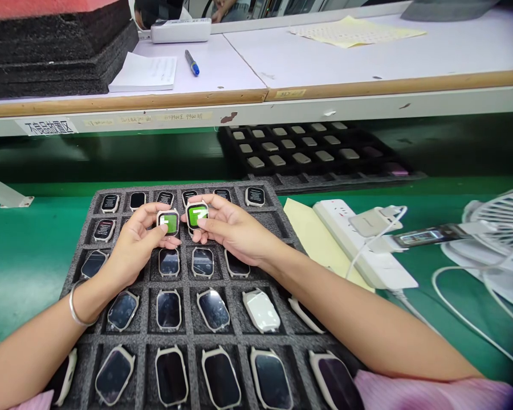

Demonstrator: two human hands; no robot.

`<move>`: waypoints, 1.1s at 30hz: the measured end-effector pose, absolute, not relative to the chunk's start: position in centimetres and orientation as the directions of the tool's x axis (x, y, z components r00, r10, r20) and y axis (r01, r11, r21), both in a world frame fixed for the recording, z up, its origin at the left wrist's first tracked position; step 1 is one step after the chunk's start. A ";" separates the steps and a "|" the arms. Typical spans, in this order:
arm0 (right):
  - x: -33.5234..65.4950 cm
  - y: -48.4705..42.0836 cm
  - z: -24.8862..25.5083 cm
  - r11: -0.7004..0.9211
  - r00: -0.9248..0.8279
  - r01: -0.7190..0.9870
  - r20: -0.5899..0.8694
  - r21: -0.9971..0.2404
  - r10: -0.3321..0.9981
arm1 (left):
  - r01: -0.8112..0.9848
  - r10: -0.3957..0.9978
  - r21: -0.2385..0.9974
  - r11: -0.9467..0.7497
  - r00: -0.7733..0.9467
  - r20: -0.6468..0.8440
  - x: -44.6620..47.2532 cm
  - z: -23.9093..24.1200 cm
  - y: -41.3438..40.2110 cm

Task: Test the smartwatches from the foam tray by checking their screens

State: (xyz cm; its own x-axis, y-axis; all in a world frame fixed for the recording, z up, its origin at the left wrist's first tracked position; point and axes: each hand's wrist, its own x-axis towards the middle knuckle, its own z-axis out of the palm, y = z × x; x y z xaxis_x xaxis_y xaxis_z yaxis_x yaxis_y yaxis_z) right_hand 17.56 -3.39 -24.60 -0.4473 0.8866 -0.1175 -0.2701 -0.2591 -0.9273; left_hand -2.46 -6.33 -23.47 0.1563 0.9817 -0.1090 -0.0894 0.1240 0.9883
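My left hand (147,230) grips a smartwatch body (169,222) whose lit screen is green with a white mark. Close beside it, my right hand (216,225) pinches a second strapless smartwatch (198,215), also lit green, with the thumb on its screen. Both are held above a grey foam tray (147,336) with square compartments. Strapless watches lie in many of these, most face up with dark screens, such as this watch (169,310). Several in the far rows show small white text. One watch (261,310) lies with a pale face upward. My forearms hide some compartments.
To the right are a white power strip (363,242) with a charger, cables and a white fan (500,239). Under the shelf (248,105) sits another watch tray (299,151). On the shelf lie a blue pen (192,62), paper (147,71) and stacked black foam (55,51).
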 end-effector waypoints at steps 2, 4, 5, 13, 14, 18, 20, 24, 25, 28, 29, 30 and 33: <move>17.6 -3.4 -24.7 -0.254 -0.451 -0.278 -0.107 -0.926 0.886 | -0.087 0.983 0.990 0.107 0.157 -0.093 -2.5 -23.7 -6.3; 17.6 -3.4 -24.7 -0.250 -0.451 -0.282 -0.101 -0.926 0.887 | -0.081 0.984 0.992 0.093 0.160 -0.079 -2.6 -23.9 -6.2; 17.6 -3.4 -24.7 -0.249 -0.451 -0.284 -0.101 -0.926 0.887 | -0.079 0.984 0.993 0.090 0.161 -0.077 -2.6 -24.0 -6.2; 17.6 -3.4 -24.6 -0.269 -0.445 -0.286 -0.121 -0.920 0.888 | -0.085 0.982 0.992 0.096 0.168 -0.080 -2.5 -23.9 -6.3; 17.6 -3.4 -24.6 -0.273 -0.440 -0.281 -0.130 -0.920 0.889 | -0.077 0.983 0.992 0.097 0.164 -0.084 -2.5 -23.7 -6.3; 17.7 -3.3 -24.6 -0.263 -0.422 -0.255 -0.138 -0.930 0.896 | -0.044 0.987 0.993 0.108 0.126 -0.102 -2.3 -23.4 -6.3; 17.7 -3.3 -24.7 -0.250 -0.416 -0.248 -0.130 -0.936 0.900 | -0.052 0.987 0.992 0.118 0.115 -0.111 -2.3 -23.4 -6.3; 17.7 -3.3 -24.7 -0.235 -0.403 -0.239 -0.124 -0.942 0.907 | -0.077 0.985 0.986 0.150 0.097 -0.142 -2.3 -23.3 -6.3; 17.7 -3.3 -24.7 -0.239 -0.403 -0.239 -0.128 -0.941 0.906 | -0.077 0.984 0.985 0.155 0.095 -0.148 -2.3 -23.3 -6.3; 17.6 -3.3 -24.6 -0.267 -0.403 -0.249 -0.151 -0.931 0.903 | -0.078 0.984 0.984 0.159 0.100 -0.151 -2.3 -23.3 -6.4; 17.6 -3.4 -24.6 -0.280 -0.401 -0.254 -0.162 -0.926 0.901 | -0.079 0.983 0.984 0.157 0.106 -0.149 -2.3 -23.3 -6.4; 17.5 -3.4 -24.5 -0.293 -0.400 -0.260 -0.174 -0.920 0.900 | -0.079 0.983 0.985 0.155 0.112 -0.145 -2.3 -23.3 -6.4; 17.5 -3.4 -24.4 -0.329 -0.401 -0.275 -0.203 -0.903 0.893 | -0.063 0.983 0.988 0.141 0.125 -0.133 -2.2 -23.3 -6.3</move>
